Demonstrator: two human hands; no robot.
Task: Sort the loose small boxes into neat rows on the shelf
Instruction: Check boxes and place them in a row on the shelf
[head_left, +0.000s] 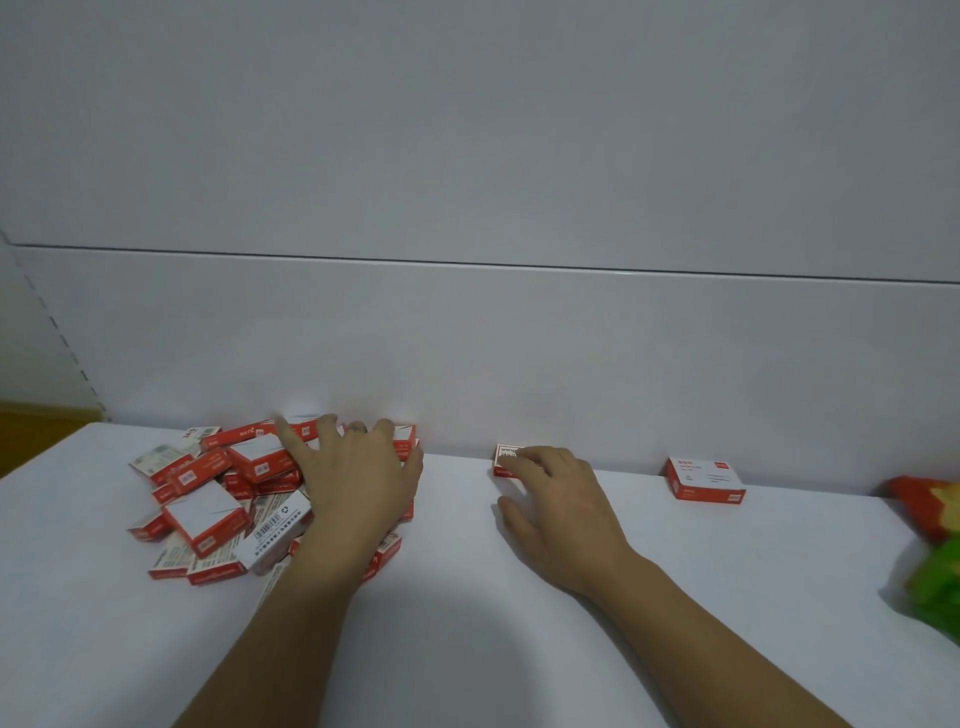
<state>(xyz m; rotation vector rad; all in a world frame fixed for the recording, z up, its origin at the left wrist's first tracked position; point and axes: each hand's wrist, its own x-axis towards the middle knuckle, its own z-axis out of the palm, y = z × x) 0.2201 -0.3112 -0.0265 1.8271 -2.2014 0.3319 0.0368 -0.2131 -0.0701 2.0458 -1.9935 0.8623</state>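
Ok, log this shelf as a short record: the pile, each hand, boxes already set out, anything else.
surface: white shelf, white back panel
pile: red-and-white small boxes, jumbled, left side
left hand: spread over the pile
right hand: fingertips on a single box by the back panel
placed: lone box farther right, against the panel
other: red and green packets, right edge

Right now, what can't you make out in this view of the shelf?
Head view:
In the pile of small boxes, those under the left hand are hidden.
The box under the right hand is mostly covered; grip unclear.
Print on the lone box: too small.
The red and green packaging: blurred, cut off by the right edge.
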